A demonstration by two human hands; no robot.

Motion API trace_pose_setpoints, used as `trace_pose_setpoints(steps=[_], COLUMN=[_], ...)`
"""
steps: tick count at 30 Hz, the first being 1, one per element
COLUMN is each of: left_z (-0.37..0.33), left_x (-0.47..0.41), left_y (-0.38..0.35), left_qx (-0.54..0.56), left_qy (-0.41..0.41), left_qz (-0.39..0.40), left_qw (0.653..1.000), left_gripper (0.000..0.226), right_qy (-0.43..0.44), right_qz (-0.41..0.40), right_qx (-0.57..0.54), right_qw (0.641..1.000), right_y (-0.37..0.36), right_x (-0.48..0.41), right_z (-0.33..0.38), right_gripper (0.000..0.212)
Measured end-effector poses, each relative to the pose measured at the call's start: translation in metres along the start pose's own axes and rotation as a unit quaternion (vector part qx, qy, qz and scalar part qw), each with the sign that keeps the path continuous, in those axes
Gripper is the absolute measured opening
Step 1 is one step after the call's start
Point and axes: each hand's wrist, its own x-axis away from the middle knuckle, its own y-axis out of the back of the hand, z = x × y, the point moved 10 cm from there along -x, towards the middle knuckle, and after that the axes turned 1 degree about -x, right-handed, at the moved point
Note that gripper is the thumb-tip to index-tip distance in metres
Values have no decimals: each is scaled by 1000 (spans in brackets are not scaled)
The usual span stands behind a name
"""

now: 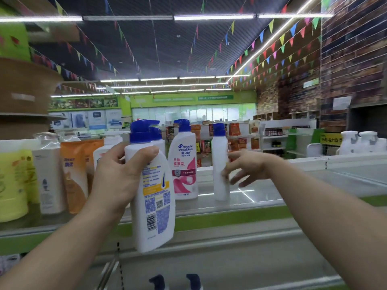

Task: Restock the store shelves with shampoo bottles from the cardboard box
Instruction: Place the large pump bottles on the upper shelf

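Note:
My left hand (117, 174) grips a white shampoo bottle (155, 197) with a blue pump cap, its back label and barcode facing me, held in front of the top shelf (261, 197). Behind it stands a second blue-capped bottle, mostly hidden. A shampoo bottle with a pink label (184, 164) stands upright on the shelf, facing front. To its right a white bottle (219, 164) stands edge-on. My right hand (245, 168) hovers beside that bottle with spread fingers, the fingertips at or near its side. No cardboard box is in view.
Left on the shelf stand orange refill pouches (75, 174), a white pump bottle (49, 174) and yellow bottles (12, 185). Two blue pump caps (176, 282) show on a lower shelf at the bottom edge. White pump bottles (360, 143) stand at far right.

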Motion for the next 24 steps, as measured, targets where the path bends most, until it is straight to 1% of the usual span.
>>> trace_pose_setpoints(steps=[2,5,7,10,12,14,16,18,21,24], left_z=[0,-3,-6,-11,-13,-12,-10,-6,0,4], left_x=[-3,-8,-11,-15,-17,-19,-22,-24,-26,-28], left_y=[-1,-1,0,3,6,12,17,21,26,31], left_qx=[5,2,-3,-3,-4,-6,-6,-6,-10,-13], left_qy=[2,2,-2,-9,-16,-19,-18,-15,-12,-14], left_qz=[-11,-26,-33,-37,-42,-51,-53,-52,-49,-46], left_qw=[1000,1000,999,999,999,998,998,999,999,999], left_gripper=[34,37,40,38,34,34,39,41,45,46], right_qy=[31,64,70,82,93,87,74,67,60,58], right_qz=[-40,-105,-114,-112,-148,-196,-226,-241,-258,-281], right_qx=[15,50,46,37,50,48,44,45,53,56], right_qw=[999,991,990,990,983,976,970,967,963,956], right_y=[0,-3,-5,-6,-4,-2,-3,-3,-3,-1], right_x=[-4,-9,-11,-11,-15,-22,-33,-45,-60,-73], right_z=[-3,-2,-7,-11,-8,-7,-7,-6,-5,-5], right_gripper=[62,63,60,63,63,63,64,65,58,57])
